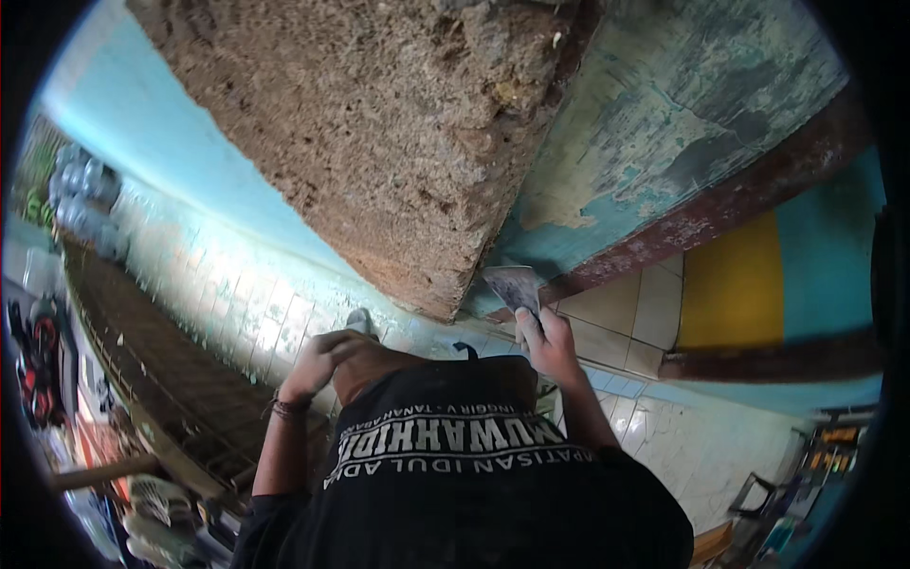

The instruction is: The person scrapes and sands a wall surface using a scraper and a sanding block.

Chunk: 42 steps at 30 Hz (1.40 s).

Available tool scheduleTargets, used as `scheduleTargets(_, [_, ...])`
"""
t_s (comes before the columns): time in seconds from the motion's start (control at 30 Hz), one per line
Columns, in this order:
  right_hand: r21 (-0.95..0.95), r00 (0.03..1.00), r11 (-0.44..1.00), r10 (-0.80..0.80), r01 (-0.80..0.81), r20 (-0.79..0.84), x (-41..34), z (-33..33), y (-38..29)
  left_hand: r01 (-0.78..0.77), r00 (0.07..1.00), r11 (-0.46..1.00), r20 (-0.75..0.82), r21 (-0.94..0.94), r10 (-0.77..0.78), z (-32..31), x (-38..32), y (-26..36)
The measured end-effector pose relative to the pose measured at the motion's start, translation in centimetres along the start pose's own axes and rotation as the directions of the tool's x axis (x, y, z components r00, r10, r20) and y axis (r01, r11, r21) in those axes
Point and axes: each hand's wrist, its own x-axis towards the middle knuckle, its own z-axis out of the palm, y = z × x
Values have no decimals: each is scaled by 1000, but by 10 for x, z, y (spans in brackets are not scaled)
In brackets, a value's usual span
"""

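My right hand [547, 341] grips a scraper by its handle. The broad, dusty blade of the scraper [517, 288] points up toward the wall, near the lower end of the painted strip. Peeling turquoise paint, with pale and grey patches showing through, covers this painted wall face [625, 163]. Just left of the blade is the corner of a rough, bare brown masonry face [398, 156]. My left hand [328, 361] lies over my bent left knee and holds nothing.
A dark red wooden frame [640, 242] borders the painted face on the right. Paint flakes lie on the tiled floor [256, 306]. A long wooden slatted piece [163, 341] stands on the left, with clear plastic bottles [85, 188] behind it. Cluttered shelving [817, 462] is at the lower right.
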Motion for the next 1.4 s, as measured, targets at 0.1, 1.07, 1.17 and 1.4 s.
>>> scheduleTargets(0.1, [174,989,982,99,-79,-110,-29,12,11,50,917,999,396,-4,-44,30,41,33])
scheduleTargets(1.07, [548,791,606,-249,577,-558,33,38,-48,-615,717,605,-38,-505,696,170,113,87])
scheduleTargets(1.17, [554,796,612,-225,564,-561,27,38,-54,-606,760,696,-22,-385,649,169,96,89])
scheduleTargets(1.4, [569,839,660,-179,490,-514,16,33,-67,-394,816,599,34,-697,577,176,85,92])
